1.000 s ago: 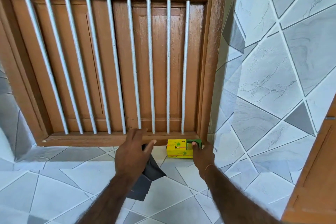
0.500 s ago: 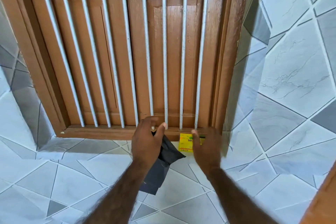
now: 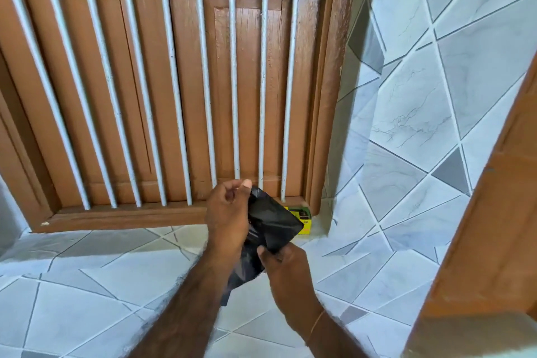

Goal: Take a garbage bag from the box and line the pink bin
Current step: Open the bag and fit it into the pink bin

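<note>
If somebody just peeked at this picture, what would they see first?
Probably the folded black garbage bag in the middle, held between both hands: the left hand grips its top and the right hand pinches its lower edge. Behind them is a big brown wooden window with pale metal bars. A small yellow box peeks out on the tiled ledge, just behind the bag.

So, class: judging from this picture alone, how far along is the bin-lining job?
Done: a folded black garbage bag is out of the yellow box on the ledge. In hand: the left hand and right hand both grip it. Left: unfolding it and lining the pink bin, which is not in view.
</note>
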